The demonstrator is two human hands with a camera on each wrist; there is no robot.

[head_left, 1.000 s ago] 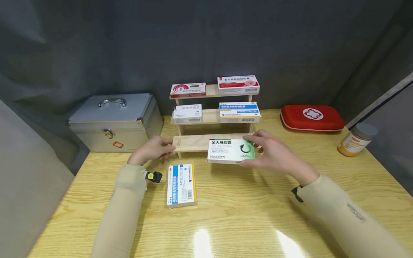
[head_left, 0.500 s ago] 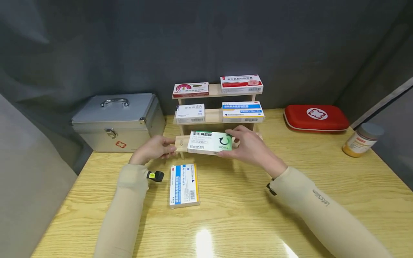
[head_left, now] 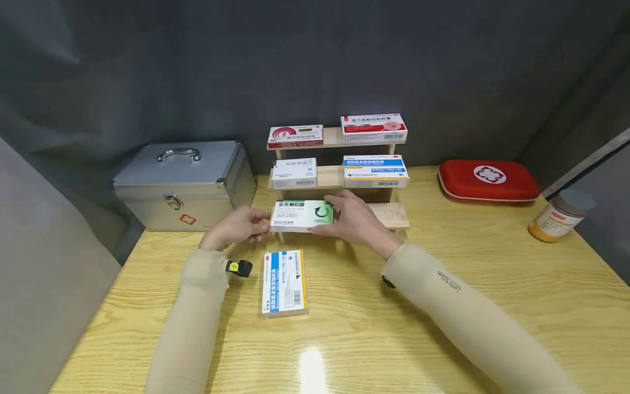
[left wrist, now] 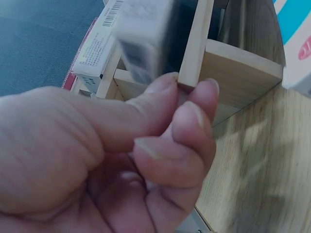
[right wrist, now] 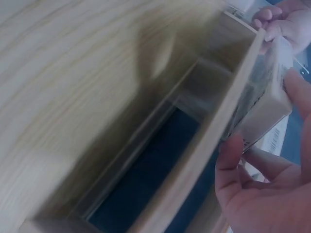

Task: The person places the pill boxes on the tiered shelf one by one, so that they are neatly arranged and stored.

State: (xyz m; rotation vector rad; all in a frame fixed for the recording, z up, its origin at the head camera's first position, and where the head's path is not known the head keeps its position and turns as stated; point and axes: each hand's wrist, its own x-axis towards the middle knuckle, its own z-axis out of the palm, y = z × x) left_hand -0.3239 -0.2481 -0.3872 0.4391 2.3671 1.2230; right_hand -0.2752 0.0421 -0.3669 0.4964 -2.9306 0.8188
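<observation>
My right hand grips the right end of a white and green medicine box, thumb below and fingers behind. The box is at the left part of the lowest step of a three-tier wooden rack. In the right wrist view the box is tilted against the step's board; whether it bears on the wood cannot be told. My left hand pinches the left end of that lowest step, its thumb and fingertips on the board in the left wrist view. A blurred white box end is just above the thumb.
A blue and white medicine box lies on the table before the rack. Boxes occupy the upper tiers, including a red-striped box and a blue-banded box. Left stands a silver case; right are a red pouch and a bottle.
My right hand has carried the white and green box leftward from in front of the lowest step to its left end. My left hand keeps its hold on the rack. The view has shifted slightly.
</observation>
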